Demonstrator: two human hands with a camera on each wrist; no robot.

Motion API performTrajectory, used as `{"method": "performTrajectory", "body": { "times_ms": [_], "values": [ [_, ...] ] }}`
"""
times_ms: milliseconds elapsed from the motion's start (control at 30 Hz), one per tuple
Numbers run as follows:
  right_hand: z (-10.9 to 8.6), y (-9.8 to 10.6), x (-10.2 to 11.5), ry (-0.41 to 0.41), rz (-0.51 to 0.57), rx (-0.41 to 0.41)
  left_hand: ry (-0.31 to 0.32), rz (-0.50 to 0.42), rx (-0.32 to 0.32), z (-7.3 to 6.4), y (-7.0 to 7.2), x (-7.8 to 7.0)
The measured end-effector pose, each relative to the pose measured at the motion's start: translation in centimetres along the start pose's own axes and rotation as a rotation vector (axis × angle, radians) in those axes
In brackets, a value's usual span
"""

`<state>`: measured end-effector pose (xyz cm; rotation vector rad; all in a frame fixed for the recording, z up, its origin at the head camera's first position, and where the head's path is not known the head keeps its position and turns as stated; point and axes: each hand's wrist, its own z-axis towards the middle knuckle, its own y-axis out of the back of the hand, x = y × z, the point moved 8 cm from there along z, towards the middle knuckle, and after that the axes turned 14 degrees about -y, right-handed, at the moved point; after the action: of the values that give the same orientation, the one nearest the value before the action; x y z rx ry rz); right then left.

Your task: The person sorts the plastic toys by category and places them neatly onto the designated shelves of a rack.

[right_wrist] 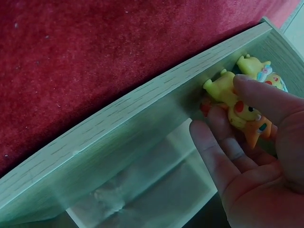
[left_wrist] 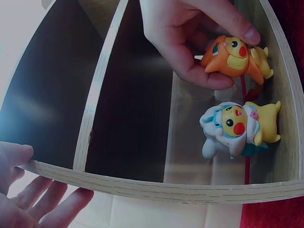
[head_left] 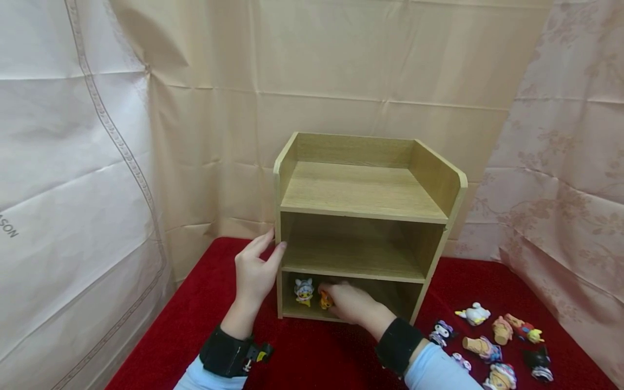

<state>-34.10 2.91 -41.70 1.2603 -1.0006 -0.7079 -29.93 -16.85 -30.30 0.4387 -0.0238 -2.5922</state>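
My right hand (head_left: 352, 303) reaches into the bottom compartment of a small wooden shelf (head_left: 363, 189). Its thumb and fingers hold a yellow figurine in an orange hood (left_wrist: 233, 59), feet toward the bottom board. Beside it on the left stands a yellow figurine in a white and light-blue hood (left_wrist: 247, 124), upright on the same board. My left hand (head_left: 257, 271) rests against the shelf's left side panel, thumb at the front edge and fingers along the outside. In the right wrist view, the right thumb partly covers the white-hooded figurine (right_wrist: 259, 66).
On the red cloth (head_left: 195, 325) right of the shelf lie several small figurines, among them a white one (head_left: 474, 314), a purple-and-black one (head_left: 441, 332) and a dark one (head_left: 539, 364). Beige curtain (head_left: 341, 65) hangs behind, with pale sheets at both sides.
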Motion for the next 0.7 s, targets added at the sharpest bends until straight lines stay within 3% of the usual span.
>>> {"method": "performTrajectory", "body": {
  "times_ms": [300,700],
  "values": [
    [-0.16,-0.11,-0.28,-0.015,0.014,0.004,-0.003,-0.009,0.003,-0.05,-0.06,-0.11],
    [-0.86,0.72,-0.67,0.016,0.117,0.000,-0.016,0.007,-0.003,0.00,0.05,-0.16]
  ]
}}
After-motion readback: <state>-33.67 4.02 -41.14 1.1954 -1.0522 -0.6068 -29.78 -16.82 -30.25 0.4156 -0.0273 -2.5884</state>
